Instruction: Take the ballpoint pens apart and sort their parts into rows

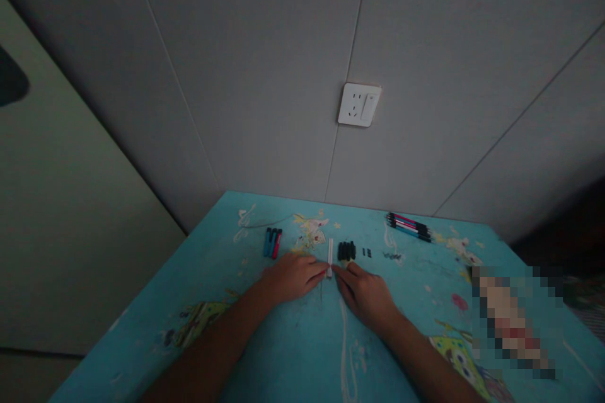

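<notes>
Though thin, white rods (330, 252) between hands (295, 276) (366, 296)

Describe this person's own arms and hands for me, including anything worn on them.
The left hand and right hand are ungloved, and both forearms are bare as far as they show: no sleeve, watch or bracelet. Fine details like nails are too small and dim to tell.

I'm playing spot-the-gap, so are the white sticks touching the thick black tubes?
Apart: the head view shows a strip of blue tabletop between the white sticks and the black tubes.
</notes>
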The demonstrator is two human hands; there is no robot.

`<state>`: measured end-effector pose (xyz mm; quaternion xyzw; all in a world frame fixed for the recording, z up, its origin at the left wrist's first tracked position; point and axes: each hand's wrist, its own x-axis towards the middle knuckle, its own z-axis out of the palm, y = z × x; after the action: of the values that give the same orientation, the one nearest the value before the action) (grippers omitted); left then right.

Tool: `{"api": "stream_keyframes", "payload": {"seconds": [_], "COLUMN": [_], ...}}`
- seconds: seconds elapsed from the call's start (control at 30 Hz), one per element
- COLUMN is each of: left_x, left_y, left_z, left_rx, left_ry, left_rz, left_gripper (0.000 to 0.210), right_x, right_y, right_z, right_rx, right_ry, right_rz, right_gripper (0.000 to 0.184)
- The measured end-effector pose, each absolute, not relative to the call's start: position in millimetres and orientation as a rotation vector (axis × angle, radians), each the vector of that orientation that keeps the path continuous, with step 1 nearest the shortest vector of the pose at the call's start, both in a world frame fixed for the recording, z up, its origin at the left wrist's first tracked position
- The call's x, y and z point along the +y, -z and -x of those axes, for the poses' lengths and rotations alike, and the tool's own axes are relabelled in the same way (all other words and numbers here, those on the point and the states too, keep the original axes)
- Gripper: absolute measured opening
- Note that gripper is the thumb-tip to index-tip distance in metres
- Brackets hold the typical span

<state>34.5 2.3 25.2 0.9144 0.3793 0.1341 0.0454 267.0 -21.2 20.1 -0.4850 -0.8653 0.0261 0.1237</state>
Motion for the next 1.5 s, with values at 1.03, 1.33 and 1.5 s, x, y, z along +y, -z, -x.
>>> {"api": "stream_keyframes", "payload": {"seconds": [1.03,1.33,1.5], "left_x": [-14,-12,0], "left_y": [-28,-14,-3], "left_z": [-69,-73,-70], "left_rx": [0.996,0.956,0.896], "left_ry": [-1.174,-0.949,-1.052], "left_rz": [-1.792,-1.76,-1.385], "left_gripper": [0.016,0.016,0.026], "right_x": [-22,-14,0], "right_y": [-25,-18,-13], "right_z": [-279,-283,-290], "right_rx": [-1.969,-1.936,-2.058], "right_ry": [-0.64,-0.509,-0.116], "right_rz": [1.076,1.244,1.704], "right_gripper": [0.02,0.032,0.035]}}
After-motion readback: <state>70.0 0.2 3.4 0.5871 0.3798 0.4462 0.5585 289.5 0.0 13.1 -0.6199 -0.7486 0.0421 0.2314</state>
